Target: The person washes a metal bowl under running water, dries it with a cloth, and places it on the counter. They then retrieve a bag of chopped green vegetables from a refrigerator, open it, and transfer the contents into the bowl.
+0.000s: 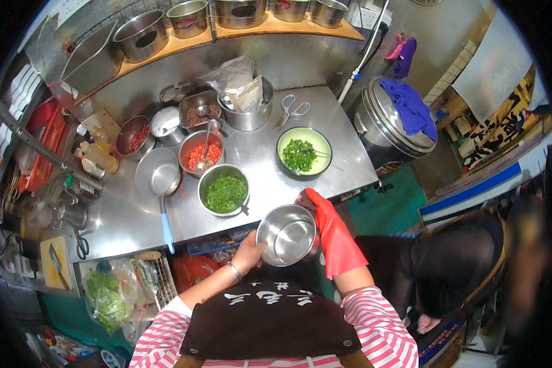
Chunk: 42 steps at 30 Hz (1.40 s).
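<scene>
My bare left hand [249, 252] grips the left rim of an empty round stainless steel pot [287, 235], thumb over the edge. On its other side is my right hand [313, 209] in a long red rubber glove, its fingers partly hidden behind the wall. The pot is tilted, its inside facing me, just off the front edge of the steel table [267, 175]. Nearest on the table stand a steel pot of chopped greens [224, 192] and a green bowl of chopped scallions [302, 152], each with a utensil inside. A pot of chopped red peppers [201, 152] holds a ladle.
A blue-handled saucepan [157, 172] overhangs the front edge. Kitchen scissors [292, 112] lie near the back, beside a pot holding bags [248, 117]. A large lidded metal vessel [372, 110] stands right, below a shelf of pots [184, 39]. Another person [455, 262] is close on the right.
</scene>
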### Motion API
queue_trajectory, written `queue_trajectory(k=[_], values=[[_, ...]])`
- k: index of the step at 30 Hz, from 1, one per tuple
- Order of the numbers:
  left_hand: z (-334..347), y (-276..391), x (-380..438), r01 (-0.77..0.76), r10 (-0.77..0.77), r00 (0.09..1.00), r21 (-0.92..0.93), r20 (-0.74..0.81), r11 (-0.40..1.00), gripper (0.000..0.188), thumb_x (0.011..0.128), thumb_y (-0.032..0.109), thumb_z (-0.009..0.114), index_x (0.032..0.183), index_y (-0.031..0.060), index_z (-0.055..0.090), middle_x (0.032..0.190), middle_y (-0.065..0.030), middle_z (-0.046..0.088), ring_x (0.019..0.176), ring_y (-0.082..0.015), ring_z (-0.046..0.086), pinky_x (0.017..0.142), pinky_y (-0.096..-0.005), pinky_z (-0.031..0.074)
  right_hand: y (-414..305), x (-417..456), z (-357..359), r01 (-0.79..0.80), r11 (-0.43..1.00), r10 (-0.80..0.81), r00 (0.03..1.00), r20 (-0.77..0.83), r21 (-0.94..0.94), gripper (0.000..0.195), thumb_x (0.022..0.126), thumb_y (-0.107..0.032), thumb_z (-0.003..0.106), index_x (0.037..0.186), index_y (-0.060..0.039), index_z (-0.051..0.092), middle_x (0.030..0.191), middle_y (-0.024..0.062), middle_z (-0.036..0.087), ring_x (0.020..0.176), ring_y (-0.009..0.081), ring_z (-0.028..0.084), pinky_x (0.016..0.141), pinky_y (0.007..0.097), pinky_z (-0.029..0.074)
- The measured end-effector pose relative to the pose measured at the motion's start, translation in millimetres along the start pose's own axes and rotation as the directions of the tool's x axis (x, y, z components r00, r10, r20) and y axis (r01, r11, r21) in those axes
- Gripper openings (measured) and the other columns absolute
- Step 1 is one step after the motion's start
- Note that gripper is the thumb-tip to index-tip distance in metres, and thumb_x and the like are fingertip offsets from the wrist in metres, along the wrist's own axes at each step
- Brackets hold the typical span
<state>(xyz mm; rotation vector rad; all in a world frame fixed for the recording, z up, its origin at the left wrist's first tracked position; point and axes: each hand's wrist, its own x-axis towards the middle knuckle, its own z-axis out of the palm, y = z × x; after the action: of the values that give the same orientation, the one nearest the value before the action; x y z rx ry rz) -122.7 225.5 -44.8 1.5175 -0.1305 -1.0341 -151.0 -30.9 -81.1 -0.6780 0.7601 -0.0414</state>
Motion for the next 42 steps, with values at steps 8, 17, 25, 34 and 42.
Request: queue_trajectory(k=[8, 17, 25, 34, 42], values=[[1, 24, 26, -0.089, 0.091, 0.996, 0.076, -0.020, 0.993, 0.027, 0.089, 0.010, 0.052, 0.114, 0.0012, 0.047, 0.064, -0.0058, 0.055, 0.041, -0.0138, 0.050, 0.037, -0.0281, 0.040, -24, 128, -14, -0.091, 0.971, 0.014, 0.945, 0.328, 0.220, 0.030, 0.086, -0.035, 0.063, 0.097, -0.0076, 0.062, 0.088, 0.0119, 0.062, 0.079, 0.0274, 0.059, 0.067, 0.0390, 0.049], [23, 23, 86, -0.056, 0.055, 0.965, 0.003, -0.257, 0.998, 0.031, 0.091, 0.010, 0.048, 0.120, 0.0061, 0.036, 0.065, -0.0071, 0.055, 0.039, -0.0139, 0.050, 0.033, -0.0266, 0.037, -116, 123, -11, 0.393, 0.784, -0.395, 0.913, 0.101, -0.480, 0.020, 0.083, -0.024, 0.067, 0.088, -0.0065, 0.060, 0.081, 0.0117, 0.064, 0.070, 0.0294, 0.061, 0.064, 0.0409, 0.050], [48, 41, 149, -0.137, 0.104, 0.858, -0.028, -0.502, 0.990, 0.028, 0.094, 0.013, 0.047, 0.113, 0.0012, 0.029, 0.062, -0.0101, 0.056, 0.042, -0.0157, 0.054, 0.037, -0.0266, 0.044, -88, 57, -33, 0.722, -0.423, -0.467, 0.344, 0.814, -0.548, 0.041, 0.063, -0.011, 0.073, 0.101, -0.0068, 0.061, 0.099, 0.0157, 0.061, 0.095, 0.0383, 0.057, 0.083, 0.0476, 0.043], [45, 27, 135, 0.006, -0.129, 0.937, -0.355, -0.326, 0.935, 0.052, 0.097, 0.045, 0.043, 0.130, 0.0043, 0.039, 0.079, -0.0131, 0.063, 0.062, -0.0192, 0.062, 0.056, -0.0283, 0.052, -182, 117, -108, 0.583, -0.337, -0.672, 0.401, 0.623, -0.739, 0.039, 0.070, -0.008, 0.073, 0.106, -0.0008, 0.060, 0.101, 0.0171, 0.062, 0.096, 0.0360, 0.059, 0.088, 0.0427, 0.047], [30, -78, 27, -0.029, -0.137, 0.796, -0.262, -0.590, 0.965, 0.042, 0.095, 0.040, 0.051, 0.111, 0.0016, 0.054, 0.080, -0.0084, 0.063, 0.065, -0.0140, 0.061, 0.059, -0.0262, 0.051, -138, 69, -43, 0.737, -0.307, -0.624, 0.321, 0.713, -0.601, 0.049, 0.077, -0.011, 0.070, 0.120, 0.0049, 0.053, 0.122, 0.0244, 0.053, 0.115, 0.0407, 0.050, 0.100, 0.0475, 0.038]])
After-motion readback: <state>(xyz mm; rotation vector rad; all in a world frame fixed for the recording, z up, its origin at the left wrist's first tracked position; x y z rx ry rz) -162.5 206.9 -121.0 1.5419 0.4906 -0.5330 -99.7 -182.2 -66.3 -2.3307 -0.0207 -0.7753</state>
